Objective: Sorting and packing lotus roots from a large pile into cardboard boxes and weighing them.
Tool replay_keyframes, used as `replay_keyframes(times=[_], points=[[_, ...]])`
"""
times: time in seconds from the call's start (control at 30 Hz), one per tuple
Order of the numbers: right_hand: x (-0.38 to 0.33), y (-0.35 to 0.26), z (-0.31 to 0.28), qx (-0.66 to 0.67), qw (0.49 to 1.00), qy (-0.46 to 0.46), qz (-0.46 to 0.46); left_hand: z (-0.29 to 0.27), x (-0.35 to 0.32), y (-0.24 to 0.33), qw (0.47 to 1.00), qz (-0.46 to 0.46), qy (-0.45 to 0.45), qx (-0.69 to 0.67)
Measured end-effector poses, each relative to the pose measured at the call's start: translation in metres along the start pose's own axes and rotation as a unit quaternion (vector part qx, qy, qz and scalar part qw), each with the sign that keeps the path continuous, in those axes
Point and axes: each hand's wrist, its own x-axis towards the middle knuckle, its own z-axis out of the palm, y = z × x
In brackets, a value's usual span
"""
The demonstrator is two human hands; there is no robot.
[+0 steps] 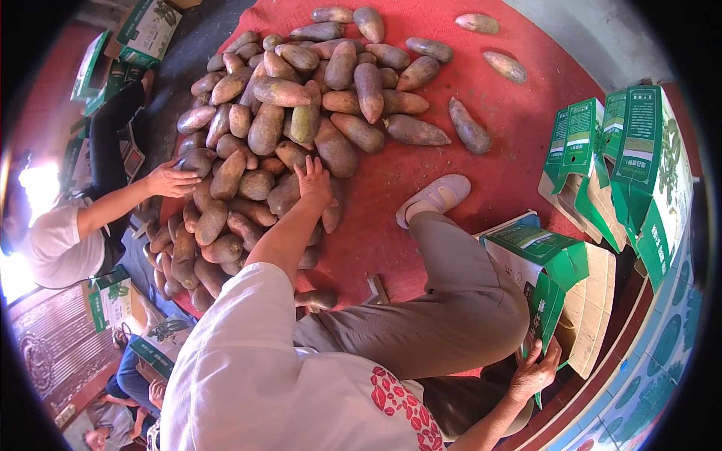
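Note:
A big heap of thick, long root vegetables [267, 128], reddish-brown with greenish patches, lies on a red cloth [383, 184]. My left hand [313, 182] reaches over the heap's near right side, palm down with fingers spread, touching a dark root [286, 197]. At the lower right, my right hand [535, 370] grips the edge of an open green and white carton [538, 259] beside my knee. The carton's flaps stand open, and its inside is mostly hidden from here.
More open green cartons [639, 173] stand at the right by the tiled wall. Several loose roots [470, 126] lie apart from the heap. On the left, another person's hand [174, 180] touches a root. More people and cartons [113, 297] are at the lower left.

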Motion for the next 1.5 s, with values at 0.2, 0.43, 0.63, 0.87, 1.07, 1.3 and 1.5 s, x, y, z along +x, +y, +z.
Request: replay_keyframes(times=[0.2,0.43,0.63,0.87,1.07,1.3,1.5], points=[[-0.001,0.0,0.0,-0.003,1.0,0.001,0.003,-0.004,-0.01,0.003,1.0,0.009,-0.004,-0.023],[-0.001,0.0,0.001,-0.003,1.0,0.003,0.003,0.011,-0.031,0.006,0.995,0.049,0.083,-0.037],[0.0,0.0,0.0,-0.003,1.0,0.009,0.002,0.039,-0.052,0.005,0.975,0.099,0.166,-0.107],[0.0,0.0,0.0,-0.014,1.0,0.012,-0.004,0.036,-0.067,0.002,0.968,0.118,0.164,-0.149],[0.0,-0.003,0.001,0.002,1.0,0.018,-0.014,0.019,-0.081,0.0,0.99,0.085,0.102,-0.052],[-0.003,0.001,-0.007,0.013,1.0,0.003,0.003,0.033,-0.087,0.006,0.978,0.153,0.122,-0.072],[0.002,-0.005,-0.01,0.043,0.999,0.016,-0.005,0.028,-0.096,-0.003,0.982,0.176,0.058,-0.035]])
